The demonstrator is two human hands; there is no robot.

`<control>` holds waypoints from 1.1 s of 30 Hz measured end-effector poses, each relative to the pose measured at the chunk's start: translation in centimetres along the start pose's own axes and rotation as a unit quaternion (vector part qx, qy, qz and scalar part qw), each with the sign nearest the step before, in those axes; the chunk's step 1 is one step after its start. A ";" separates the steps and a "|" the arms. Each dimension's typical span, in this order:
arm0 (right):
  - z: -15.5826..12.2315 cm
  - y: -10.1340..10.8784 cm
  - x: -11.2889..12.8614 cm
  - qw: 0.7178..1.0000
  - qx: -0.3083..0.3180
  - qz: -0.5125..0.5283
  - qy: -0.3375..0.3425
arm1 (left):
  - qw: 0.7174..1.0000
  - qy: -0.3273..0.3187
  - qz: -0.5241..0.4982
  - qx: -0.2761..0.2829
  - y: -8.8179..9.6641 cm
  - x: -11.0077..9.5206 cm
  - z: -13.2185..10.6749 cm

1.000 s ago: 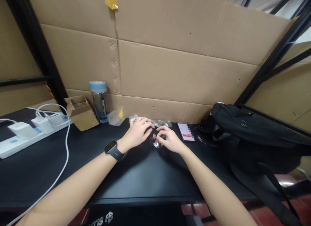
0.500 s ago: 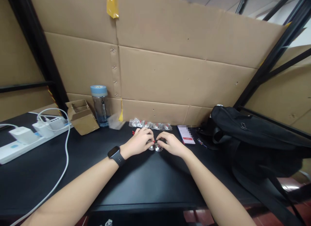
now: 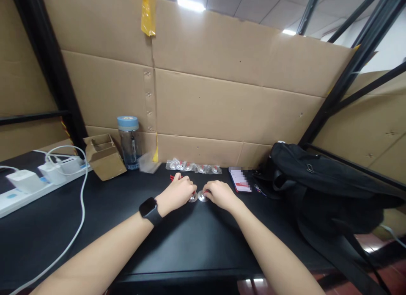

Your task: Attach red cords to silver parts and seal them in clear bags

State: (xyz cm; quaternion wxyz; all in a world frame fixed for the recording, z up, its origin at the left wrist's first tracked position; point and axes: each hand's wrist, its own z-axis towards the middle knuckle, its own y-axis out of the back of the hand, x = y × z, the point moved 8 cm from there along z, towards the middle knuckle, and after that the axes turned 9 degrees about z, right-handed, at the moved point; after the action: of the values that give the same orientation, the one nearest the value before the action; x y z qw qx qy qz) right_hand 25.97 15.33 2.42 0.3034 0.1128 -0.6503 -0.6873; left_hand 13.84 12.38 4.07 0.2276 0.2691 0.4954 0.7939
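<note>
My left hand [image 3: 177,192] and my right hand [image 3: 218,193] rest close together on the black table [image 3: 190,240], fingers curled. Each hand pinches a small round silver metal piece, the left piece [image 3: 193,197] and the right piece [image 3: 202,196], side by side on the tabletop between the fingertips. A bit of red shows at the fingers of both hands. A black smartwatch [image 3: 149,210] sits on my left wrist. Behind the hands lies a row of small clear bags [image 3: 193,166] holding more shiny parts.
A phone [image 3: 240,180] lies right of the hands, next to a black backpack [image 3: 320,180]. At the back left stand a water bottle [image 3: 129,140] and a small cardboard box [image 3: 104,157]. A white power strip [image 3: 34,180] with chargers and a white cable [image 3: 80,202] occupy the left. Cardboard walls the back.
Both hands have drawn back from the row of bags toward me and set the silver pieces down on the table. The camera has tilted upward a little.
</note>
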 end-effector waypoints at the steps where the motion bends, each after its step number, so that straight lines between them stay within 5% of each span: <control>1: 0.0 0.0 0.1 1.000 0.001 -0.002 -0.001 | 1.000 -0.003 0.010 0.000 0.0 -0.2 0.0; 9: -0.2 0.1 0.4 0.999 -0.024 -0.025 0.015 | 0.998 0.025 -0.003 -0.050 0.3 0.9 -0.1; 13: -0.2 2.1 0.2 0.986 -0.125 0.102 0.046 | 0.987 0.107 -0.101 -0.070 0.0 3.1 0.1; 18: -0.8 5.5 -0.9 0.911 -0.276 0.300 0.071 | 0.908 0.241 -0.310 -0.147 -0.7 6.3 0.2; 24: -0.9 5.0 -0.4 0.886 -0.290 0.356 0.062 | 0.797 0.259 -0.515 -0.178 -1.5 5.8 0.4; 33: -0.1 2.4 -0.4 0.822 -0.274 0.498 0.034 | 0.774 0.255 -0.556 -0.164 -1.7 3.8 0.5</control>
State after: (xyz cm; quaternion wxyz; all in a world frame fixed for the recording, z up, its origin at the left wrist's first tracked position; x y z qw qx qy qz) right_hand 26.97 15.48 4.60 0.6448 -0.2907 -0.3925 -0.5880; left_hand 11.43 15.79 3.52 0.5352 -0.3069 0.4609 0.6380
